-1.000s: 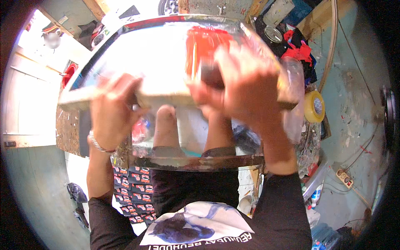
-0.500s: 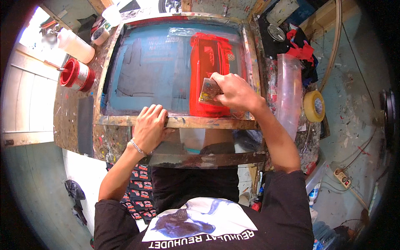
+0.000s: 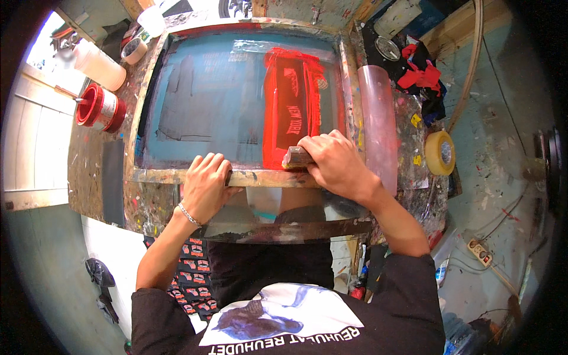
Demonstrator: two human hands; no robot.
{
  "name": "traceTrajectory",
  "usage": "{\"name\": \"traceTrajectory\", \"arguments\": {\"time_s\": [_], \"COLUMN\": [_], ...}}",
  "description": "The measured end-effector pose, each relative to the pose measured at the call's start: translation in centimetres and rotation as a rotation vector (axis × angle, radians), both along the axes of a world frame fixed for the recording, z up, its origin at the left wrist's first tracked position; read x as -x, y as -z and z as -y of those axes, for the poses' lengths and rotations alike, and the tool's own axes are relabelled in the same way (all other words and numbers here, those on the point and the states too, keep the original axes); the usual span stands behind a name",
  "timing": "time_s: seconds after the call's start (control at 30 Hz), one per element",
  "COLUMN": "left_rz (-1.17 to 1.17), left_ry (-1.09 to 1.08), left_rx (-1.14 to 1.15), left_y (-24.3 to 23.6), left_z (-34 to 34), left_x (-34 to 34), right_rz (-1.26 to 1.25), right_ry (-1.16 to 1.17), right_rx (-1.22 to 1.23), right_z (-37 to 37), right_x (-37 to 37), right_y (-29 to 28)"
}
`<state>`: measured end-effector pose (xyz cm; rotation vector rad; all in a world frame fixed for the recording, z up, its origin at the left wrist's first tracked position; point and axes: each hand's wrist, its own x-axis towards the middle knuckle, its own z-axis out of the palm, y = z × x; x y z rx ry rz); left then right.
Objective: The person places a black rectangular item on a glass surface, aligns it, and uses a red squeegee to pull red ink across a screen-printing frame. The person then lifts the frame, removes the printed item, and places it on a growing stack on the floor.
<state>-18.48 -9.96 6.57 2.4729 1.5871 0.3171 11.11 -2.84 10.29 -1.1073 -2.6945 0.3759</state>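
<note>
A wood-framed printing screen (image 3: 195,106) lies on the worktable, its mesh blue-grey. Red ink (image 3: 272,112) covers a tall strip on its right part, with stencil shapes and lettering showing through. My right hand (image 3: 337,163) is closed around a squeegee (image 3: 297,157), which is tilted at the near end of the red strip, by the frame's front bar. My left hand (image 3: 206,180) grips the screen's front wooden bar (image 3: 260,177) left of the middle, fingers curled over its top and the thumb toward the near side.
Left of the screen stand an open red ink can (image 3: 99,107), a whitish bottle (image 3: 100,65) and a tape roll (image 3: 134,51). At right are a clear plastic roll (image 3: 378,124), a yellowish tape roll (image 3: 440,152) and red-stained cloths (image 3: 421,77). Printed dark pieces (image 3: 195,275) lie below the table.
My right hand has drawn the squeegee toward me, down the red strip to the front bar, uncovering lettering behind it. My left hand stays on the frame. The clear plastic roll has shifted left.
</note>
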Motion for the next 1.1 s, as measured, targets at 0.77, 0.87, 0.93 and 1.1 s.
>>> {"name": "traceTrajectory", "arguments": {"time_s": [0.77,0.87,0.93,1.1], "left_rz": [0.057,0.061,0.060,0.073], "left_ry": [-0.020,-0.030,-0.032,-0.031], "left_rx": [-0.022,0.002,0.000,-0.022], "left_y": [0.7,0.4,0.5,0.6], "left_z": [0.1,0.2,0.2,0.0], "left_x": [-0.1,0.1,0.2,0.0], "right_rz": [-0.079,-0.108,-0.101,-0.043], "right_ry": [0.164,0.054,0.054,-0.041], "right_rx": [0.004,0.237,0.386,-0.121], "right_z": [-17.0,-9.2,-3.7,0.4], "right_x": [0.7,0.8,2.1,3.4], "right_y": [-0.3,-0.2,-0.9,1.7]}}
